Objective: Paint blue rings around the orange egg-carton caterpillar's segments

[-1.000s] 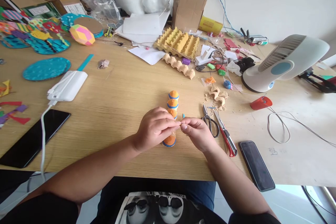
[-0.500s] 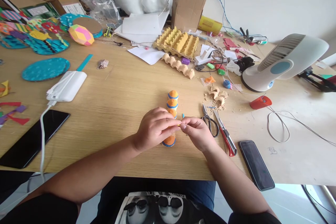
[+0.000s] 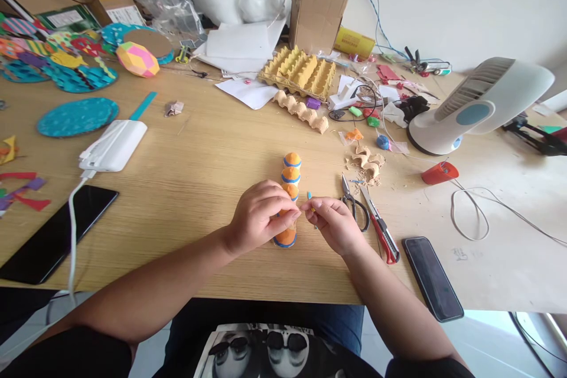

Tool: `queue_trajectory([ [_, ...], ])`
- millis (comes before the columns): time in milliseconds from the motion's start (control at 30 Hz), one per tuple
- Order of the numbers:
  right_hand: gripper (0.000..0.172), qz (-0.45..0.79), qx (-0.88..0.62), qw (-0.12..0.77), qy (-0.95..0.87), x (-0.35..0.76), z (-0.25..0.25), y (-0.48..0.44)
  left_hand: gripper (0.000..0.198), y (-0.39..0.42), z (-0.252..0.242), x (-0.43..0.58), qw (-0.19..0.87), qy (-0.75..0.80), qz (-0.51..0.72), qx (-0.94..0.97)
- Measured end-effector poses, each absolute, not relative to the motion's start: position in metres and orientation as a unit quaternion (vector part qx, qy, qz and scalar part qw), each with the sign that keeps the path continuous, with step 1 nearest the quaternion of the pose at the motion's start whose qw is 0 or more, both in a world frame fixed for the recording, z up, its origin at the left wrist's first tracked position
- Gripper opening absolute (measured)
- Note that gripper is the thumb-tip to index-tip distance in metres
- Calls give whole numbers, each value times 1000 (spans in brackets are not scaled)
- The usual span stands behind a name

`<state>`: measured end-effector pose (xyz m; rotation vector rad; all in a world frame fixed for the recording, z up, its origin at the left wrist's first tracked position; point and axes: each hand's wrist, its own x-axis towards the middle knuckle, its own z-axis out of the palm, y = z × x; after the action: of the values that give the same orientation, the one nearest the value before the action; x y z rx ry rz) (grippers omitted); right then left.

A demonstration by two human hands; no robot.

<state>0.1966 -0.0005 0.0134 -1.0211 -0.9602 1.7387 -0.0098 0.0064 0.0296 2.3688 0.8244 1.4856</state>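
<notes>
A strip of egg-carton cups, coated in orange with blue rims, lies lengthwise on the table before me. My left hand is above its nearer half, thumb and fingertips pinched together; whatever they hold is hidden. That hand covers part of the strip. Close by on the right, my right hand pinches a small yellow bit of modelling clay between thumb and forefinger. The two hands' fingertips are slightly apart. A tiny blue piece lies just beyond the right fingertips.
Scissors and a red utility knife lie right of my right hand, with a phone beyond. Torn carton scraps, a bare carton strip and a yellow egg tray are farther back. A white fan stands right.
My fingertips have come apart from each other. The yellow bit, which was between both hands, now shows in my right hand's pinch. The strip has not moved.
</notes>
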Motion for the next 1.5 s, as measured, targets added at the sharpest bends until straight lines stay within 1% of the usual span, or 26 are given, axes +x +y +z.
queue_trajectory([
  [100, 34, 699, -405, 438, -394, 196, 14, -1, 6, 7, 31, -9, 126, 290, 509, 800],
  [267, 28, 695, -400, 427, -418, 196, 15, -2, 5, 8, 32, -8, 127, 305, 520, 787],
  [433, 29, 701, -401, 429, -404, 196, 16, -3, 7, 7, 31, -8, 131, 305, 518, 788],
  [567, 28, 705, -392, 427, -410, 196, 16, -3, 4, 8, 28, -9, 119, 290, 516, 797],
  [767, 26, 712, -374, 423, -418, 194, 17, -3, 11, 7, 25, -9, 99, 278, 509, 809],
  [967, 24, 709, -380, 427, -414, 194, 16, -3, 10, 7, 26, -8, 83, 274, 503, 815],
  [1500, 23, 701, -374, 438, -421, 193, 19, -3, 10, 6, 25, -12, 87, 272, 500, 818],
])
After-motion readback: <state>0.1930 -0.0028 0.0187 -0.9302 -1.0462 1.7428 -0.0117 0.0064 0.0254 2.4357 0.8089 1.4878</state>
